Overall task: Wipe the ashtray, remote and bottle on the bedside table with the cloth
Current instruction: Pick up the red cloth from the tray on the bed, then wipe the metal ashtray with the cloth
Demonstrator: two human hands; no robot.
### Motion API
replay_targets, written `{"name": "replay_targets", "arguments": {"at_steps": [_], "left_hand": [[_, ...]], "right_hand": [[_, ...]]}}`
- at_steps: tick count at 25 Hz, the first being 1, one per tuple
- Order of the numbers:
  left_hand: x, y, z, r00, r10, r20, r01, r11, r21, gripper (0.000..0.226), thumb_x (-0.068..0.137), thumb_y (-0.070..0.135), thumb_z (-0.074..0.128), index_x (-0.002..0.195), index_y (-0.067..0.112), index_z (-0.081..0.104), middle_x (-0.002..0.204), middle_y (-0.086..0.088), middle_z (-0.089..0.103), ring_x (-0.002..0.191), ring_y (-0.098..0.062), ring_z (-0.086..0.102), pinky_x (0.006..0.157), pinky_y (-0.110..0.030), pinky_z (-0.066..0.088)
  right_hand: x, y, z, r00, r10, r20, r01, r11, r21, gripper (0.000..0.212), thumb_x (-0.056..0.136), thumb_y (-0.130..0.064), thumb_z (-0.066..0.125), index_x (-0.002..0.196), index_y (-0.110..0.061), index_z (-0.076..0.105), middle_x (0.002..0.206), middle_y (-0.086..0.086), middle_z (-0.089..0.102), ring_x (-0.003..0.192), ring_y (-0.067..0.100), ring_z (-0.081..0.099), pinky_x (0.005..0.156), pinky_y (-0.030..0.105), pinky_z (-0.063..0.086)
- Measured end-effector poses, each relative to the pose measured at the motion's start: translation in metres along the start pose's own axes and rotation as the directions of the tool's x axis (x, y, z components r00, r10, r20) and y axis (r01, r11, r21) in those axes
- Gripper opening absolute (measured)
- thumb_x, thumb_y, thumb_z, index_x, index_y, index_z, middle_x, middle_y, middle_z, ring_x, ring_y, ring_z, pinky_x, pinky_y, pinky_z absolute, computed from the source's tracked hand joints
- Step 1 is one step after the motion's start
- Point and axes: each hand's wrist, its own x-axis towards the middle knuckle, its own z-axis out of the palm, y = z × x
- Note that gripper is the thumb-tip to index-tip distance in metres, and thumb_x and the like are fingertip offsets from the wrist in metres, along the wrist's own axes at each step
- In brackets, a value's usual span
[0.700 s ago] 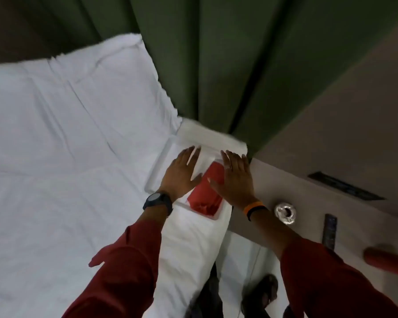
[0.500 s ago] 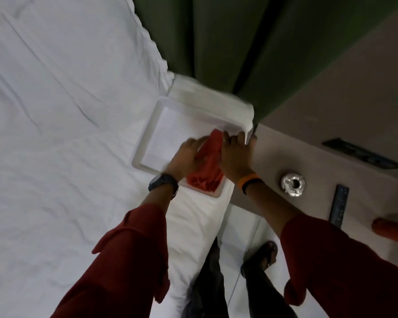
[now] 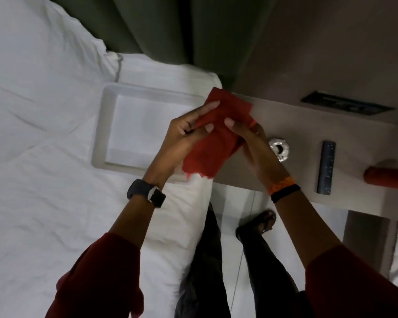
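Head view: both hands have lifted the cloth (image 3: 213, 143) off the tray (image 3: 99, 143).

Tray (image 3: 99, 134) on bed (image 3: 44, 180); ashtray (image 3: 279, 149), remote (image 3: 326, 167), bottle (image 3: 387, 177) rightward on bedside table (image 3: 308, 125).

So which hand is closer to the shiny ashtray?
The right hand. It holds the cloth just beside the ashtray, partly overlapping it in view. The left hand is farther off, above the tray.

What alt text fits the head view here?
Both hands, left hand and right hand, hold a red cloth between a white tray on the bed and a bedside table with ashtray, remote and red bottle.
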Motion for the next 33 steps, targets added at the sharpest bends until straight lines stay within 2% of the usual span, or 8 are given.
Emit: {"name": "replay_targets", "arguments": {"at_steps": [4,8,10,13,16,19,28,33], "left_hand": [[0.031,-0.053,0.082,0.986,-0.085,0.142,0.089,0.996,-0.018,0.047,0.101,0.009,0.056,0.144,0.025,0.049,0.145,0.000,0.055,0.129,-0.018,0.058,0.096,-0.025,0.055],[0.069,-0.154,0.145,0.956,-0.178,0.231,0.082,0.924,0.373,0.053,0.099,0.012,0.060,0.147,0.022,0.042,0.140,0.008,0.053,0.110,-0.004,0.063,0.088,-0.010,0.053],[0.087,-0.199,0.160,0.974,-0.133,0.185,-0.006,0.796,0.606,0.056,0.092,0.006,0.066,0.144,0.006,0.045,0.138,-0.010,0.057,0.106,-0.018,0.064,0.088,-0.002,0.046],[0.122,-0.252,0.163,0.972,-0.073,0.224,-0.159,0.498,0.852,0.078,0.074,0.019,0.081,0.141,0.001,0.046,0.142,-0.023,0.052,0.128,-0.033,0.047,0.109,-0.030,0.037],[0.152,-0.285,0.170,0.930,-0.174,0.325,-0.245,0.366,0.898,0.104,0.067,0.036,0.089,0.149,0.004,0.035,0.155,-0.019,0.038,0.139,-0.038,0.037,0.117,-0.046,0.035],[0.166,-0.310,0.174,0.931,-0.119,0.345,-0.294,0.319,0.901,0.087,0.078,0.040,0.078,0.148,0.007,0.040,0.153,-0.014,0.044,0.136,-0.035,0.044,0.112,-0.046,0.040],[0.169,-0.318,0.167,0.937,-0.075,0.340,-0.284,0.400,0.871,0.100,0.061,0.046,0.090,0.142,0.005,0.048,0.146,-0.012,0.053,0.133,-0.032,0.048,0.112,-0.041,0.040],[0.165,-0.319,0.173,0.961,-0.024,0.276,-0.241,0.422,0.874,0.078,0.077,0.033,0.080,0.144,0.011,0.047,0.147,-0.007,0.053,0.133,-0.029,0.047,0.111,-0.044,0.041]], "right_hand": [[-0.028,0.014,-0.083,0.989,0.067,-0.129,-0.037,0.974,0.222,0.035,0.093,-0.013,0.068,0.128,-0.016,0.065,0.126,0.009,0.072,0.120,0.027,0.067,0.094,0.037,0.059],[-0.037,0.067,-0.184,0.842,0.217,-0.494,-0.156,0.974,0.162,0.028,0.088,-0.012,0.072,0.114,-0.020,0.068,0.115,0.005,0.075,0.107,0.027,0.072,0.090,0.047,0.061],[-0.035,0.092,-0.224,0.695,0.096,-0.713,-0.134,0.991,0.002,0.024,0.086,-0.009,0.072,0.095,-0.031,0.066,0.094,-0.011,0.075,0.090,0.007,0.073,0.083,0.043,0.060],[-0.007,0.128,-0.261,0.577,-0.267,-0.772,-0.046,0.933,-0.357,0.026,0.090,-0.010,0.067,0.103,-0.033,0.062,0.097,-0.019,0.069,0.089,-0.012,0.065,0.089,0.036,0.057],[0.038,0.165,-0.281,0.745,-0.480,-0.463,-0.141,0.564,-0.813,0.045,0.094,-0.013,0.053,0.138,-0.016,0.054,0.135,0.005,0.065,0.126,0.018,0.061,0.107,0.042,0.050],[0.042,0.214,-0.285,0.854,-0.441,-0.276,-0.132,0.329,-0.935,0.056,0.094,-0.012,0.050,0.149,-0.012,0.041,0.157,0.010,0.043,0.151,0.031,0.032,0.120,0.053,0.028],[0.057,0.230,-0.306,0.795,-0.503,-0.340,-0.128,0.409,-0.904,0.054,0.098,-0.019,0.047,0.150,-0.007,0.039,0.159,0.014,0.038,0.152,0.033,0.027,0.125,0.026,0.011],[0.008,0.249,-0.292,0.860,-0.447,-0.245,-0.094,0.332,-0.939,0.063,0.095,-0.004,0.062,0.152,-0.006,0.034,0.161,0.015,0.034,0.153,0.036,0.023,0.125,0.052,0.026]]}}
